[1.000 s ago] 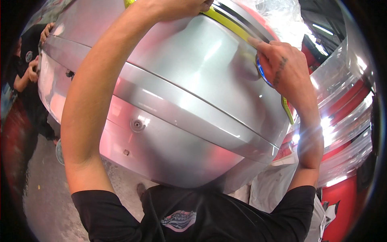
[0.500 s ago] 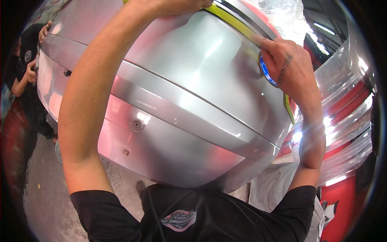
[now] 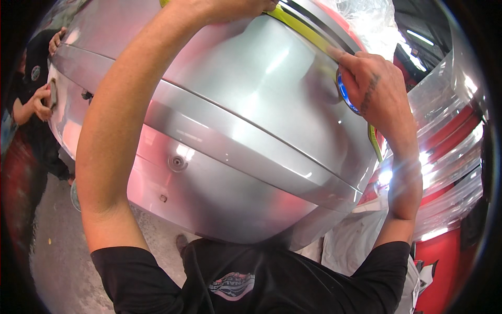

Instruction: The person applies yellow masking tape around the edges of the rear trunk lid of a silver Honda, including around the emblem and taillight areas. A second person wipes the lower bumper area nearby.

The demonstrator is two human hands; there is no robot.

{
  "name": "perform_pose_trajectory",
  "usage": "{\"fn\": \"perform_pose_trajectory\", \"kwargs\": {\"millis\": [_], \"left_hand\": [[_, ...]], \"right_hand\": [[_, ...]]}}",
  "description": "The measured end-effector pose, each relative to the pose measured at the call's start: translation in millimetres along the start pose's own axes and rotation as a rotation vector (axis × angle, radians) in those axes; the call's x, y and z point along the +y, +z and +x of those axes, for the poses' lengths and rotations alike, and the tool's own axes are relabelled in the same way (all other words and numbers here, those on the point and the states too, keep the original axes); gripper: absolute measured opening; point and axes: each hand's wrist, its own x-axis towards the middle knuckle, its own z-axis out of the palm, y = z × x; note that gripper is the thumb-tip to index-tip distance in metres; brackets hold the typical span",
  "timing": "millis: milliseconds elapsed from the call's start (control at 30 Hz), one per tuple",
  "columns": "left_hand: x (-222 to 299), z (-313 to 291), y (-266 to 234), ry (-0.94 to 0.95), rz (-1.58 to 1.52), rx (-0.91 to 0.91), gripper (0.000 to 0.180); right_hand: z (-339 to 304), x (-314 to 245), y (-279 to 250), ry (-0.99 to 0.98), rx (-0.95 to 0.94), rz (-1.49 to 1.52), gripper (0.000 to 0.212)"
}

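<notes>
The big silver car body panel [image 3: 246,136], a bumper by the look of it, fills the middle of the frame, and both arms reach up over it. A yellow-green masking tape strip [image 3: 306,32] runs along its upper edge, long axis going from top centre down toward the right, where it reappears lower [image 3: 375,144] under the wrist. The right hand [image 3: 374,91] sits right on that line at upper right, index finger pressed flat on the tape, the rest curled around a blue tape roll [image 3: 346,94] tucked against the palm. The left hand [image 3: 230,8] is at the top edge, mostly cut off by the frame, so I can't tell if it's pinching the strip or just resting there. So the tape stretches between the two hands, with the right one clearly on it. Clear plastic sheeting [image 3: 366,21] bunches above, and wrapped red bodywork [image 3: 449,157] sits to the right. Far left, another person's hand [image 3: 42,102] holds something against the panel edge.
</notes>
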Motion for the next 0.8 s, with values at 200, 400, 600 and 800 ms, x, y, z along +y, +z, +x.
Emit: {"fn": "perform_pose_trajectory", "kwargs": {"millis": [200, 400, 600, 800], "left_hand": [[10.8, -6.2, -10.1, -0.048, -0.036, -0.035, 0.018], [3.1, -11.9, 12.9, -0.013, 0.001, 0.181, 0.018], [14.4, -13.7, 6.7, -0.112, -0.106, 0.122, 0.024], [27.1, -19.0, -6.1, -0.135, -0.075, 0.115, 0.027]], "right_hand": [[0.0, -1.1, 0.1, -0.026, 0.024, 0.008, 0.032], [0.7, 0.4, 0.2, -0.001, 0.001, 0.012, 0.032], [0.4, 0.3, -1.0, 0.003, -0.013, 0.001, 0.033], [1.6, 4.1, 0.7, -0.025, -0.001, -0.012, 0.033]]}}
